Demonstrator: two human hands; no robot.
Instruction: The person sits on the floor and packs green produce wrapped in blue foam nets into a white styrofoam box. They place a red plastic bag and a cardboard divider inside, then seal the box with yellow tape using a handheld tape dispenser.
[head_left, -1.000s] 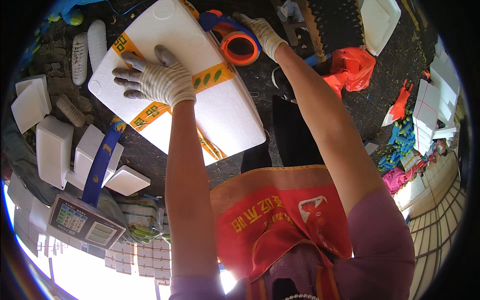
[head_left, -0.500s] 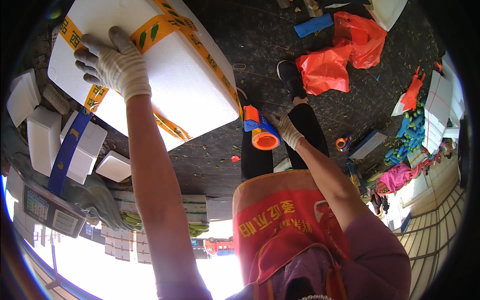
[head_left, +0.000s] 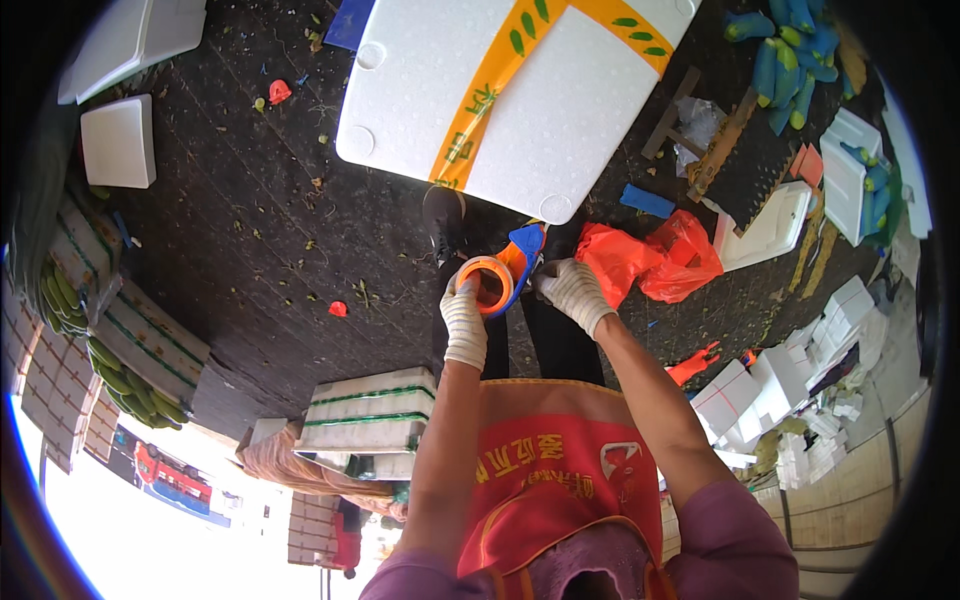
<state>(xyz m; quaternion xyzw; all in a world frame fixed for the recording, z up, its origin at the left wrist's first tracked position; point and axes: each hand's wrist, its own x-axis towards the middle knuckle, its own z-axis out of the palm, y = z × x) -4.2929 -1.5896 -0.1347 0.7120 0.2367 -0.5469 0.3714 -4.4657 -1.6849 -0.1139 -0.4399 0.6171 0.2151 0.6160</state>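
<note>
An orange and blue tape dispenser (head_left: pixel 521 262) with a roll of tape is held in front of my legs. My left hand (head_left: pixel 465 325), in a striped knit glove, is closed on the roll side, fingers at the roll's hole. My right hand (head_left: pixel 580 293), gloved alike, has its fingers curled in at the dispenser's blue side; the fingertips are partly hidden in shadow. Just beyond my feet is a white foam box (head_left: pixel 470 110), with yellow printed tape (head_left: pixel 478 110) across its top. Neither hand touches the box.
Red plastic bags (head_left: pixel 655 260) and a blue block (head_left: pixel 647 201) lie right of the box on the dark floor (head_left: pixel 270 200). Blue-wrapped vegetables (head_left: pixel 790 70) are heaped at the far right. Foam boxes (head_left: pixel 365 410) stand near left, with green bananas (head_left: pixel 125 385) farther left.
My left hand has left the foam box and come to the tape dispenser, which my right hand was holding. The view has turned, so the box now appears farther right.
</note>
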